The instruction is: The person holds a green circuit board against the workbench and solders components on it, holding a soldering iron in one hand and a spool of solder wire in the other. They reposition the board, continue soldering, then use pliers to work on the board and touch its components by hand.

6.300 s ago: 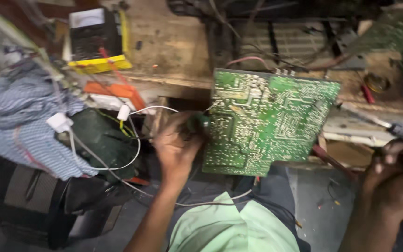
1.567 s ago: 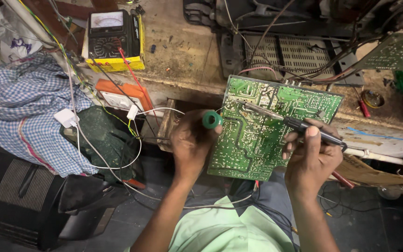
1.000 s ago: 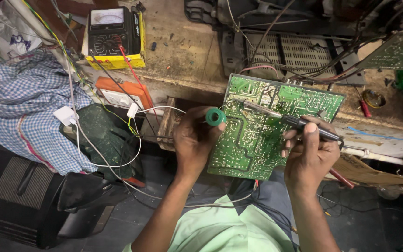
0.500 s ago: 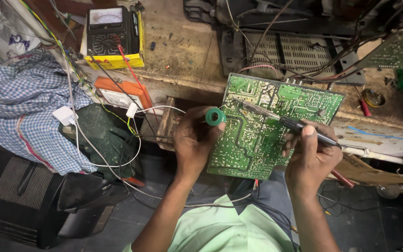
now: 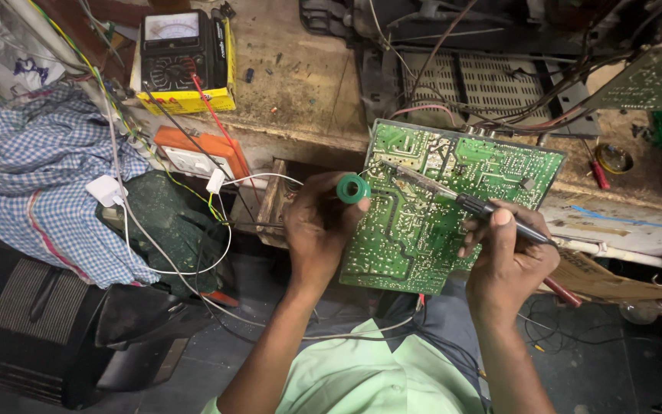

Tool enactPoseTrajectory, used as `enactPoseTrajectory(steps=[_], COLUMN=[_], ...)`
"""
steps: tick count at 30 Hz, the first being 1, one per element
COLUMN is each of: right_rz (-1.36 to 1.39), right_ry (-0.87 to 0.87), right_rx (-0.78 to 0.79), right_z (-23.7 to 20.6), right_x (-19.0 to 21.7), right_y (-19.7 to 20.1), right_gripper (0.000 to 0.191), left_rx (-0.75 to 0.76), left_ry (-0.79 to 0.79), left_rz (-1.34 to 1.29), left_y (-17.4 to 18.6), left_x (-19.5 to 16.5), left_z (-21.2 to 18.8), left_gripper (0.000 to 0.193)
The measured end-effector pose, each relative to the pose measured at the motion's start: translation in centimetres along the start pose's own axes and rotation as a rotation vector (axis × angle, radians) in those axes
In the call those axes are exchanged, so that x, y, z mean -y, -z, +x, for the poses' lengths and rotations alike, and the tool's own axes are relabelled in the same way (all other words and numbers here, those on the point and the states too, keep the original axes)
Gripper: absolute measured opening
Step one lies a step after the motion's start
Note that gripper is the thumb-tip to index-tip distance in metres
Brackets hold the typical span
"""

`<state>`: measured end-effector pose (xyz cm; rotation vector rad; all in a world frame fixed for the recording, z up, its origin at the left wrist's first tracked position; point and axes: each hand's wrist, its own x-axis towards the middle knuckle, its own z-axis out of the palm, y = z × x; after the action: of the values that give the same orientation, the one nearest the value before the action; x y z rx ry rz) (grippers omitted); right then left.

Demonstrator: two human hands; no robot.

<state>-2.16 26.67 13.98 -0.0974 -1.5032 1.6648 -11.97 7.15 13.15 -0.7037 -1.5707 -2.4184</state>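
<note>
A green circuit board [image 5: 453, 207] leans tilted against the workbench edge, solder side up. My left hand [image 5: 317, 230] grips the board's left edge and also holds a small green spool of solder wire [image 5: 353, 188]. My right hand [image 5: 509, 257] is closed around a soldering iron [image 5: 469, 204] like a pen. The iron's tip rests on the upper left part of the board, close to the spool.
A yellow-cased analog multimeter [image 5: 184, 52] with red and black leads sits on the wooden bench [image 5: 300, 84]. A checked cloth [image 5: 32, 176] lies at left. An orange-and-white socket box [image 5: 193, 153], a white plug, loose wires, a second circuit board [image 5: 649, 80] and a black vented chassis [image 5: 492, 73] surround the work.
Six seconds ago my right hand was empty at the lower right; it now holds the soldering iron on the board. Over the last second both hands stay almost still.
</note>
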Motion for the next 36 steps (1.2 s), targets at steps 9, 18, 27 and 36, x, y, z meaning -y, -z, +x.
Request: enactPoseTrajectory(steps=[9, 18, 27, 36], right_rz=[0.007, -0.069, -0.109, -0.086], right_ry=[-0.017, 0.046, 0.077, 0.051], right_rx=[-0.016, -0.032, -0.028, -0.028], right_z=[-0.2, -0.8, -1.2, -1.1], right_x=[-0.1, -0.1, 0.1, -0.1], right_y=[0.0, -0.3, -0.6, -0.4], right_gripper=[0.023, 0.022, 0.025, 0.028], left_rx=[-0.006, -0.009, 0.001, -0.002], left_ry=[0.021, 0.016, 0.006, 0.005], left_rz=[-0.021, -0.051, -0.008, 0.006], left_y=[-0.1, -0.3, -0.3, 0.1], left_x=[0.0, 0.3, 0.2, 0.5], left_z=[0.0, 0.0, 0.2, 0.2], left_gripper=[0.031, 0.032, 0.031, 0.031])
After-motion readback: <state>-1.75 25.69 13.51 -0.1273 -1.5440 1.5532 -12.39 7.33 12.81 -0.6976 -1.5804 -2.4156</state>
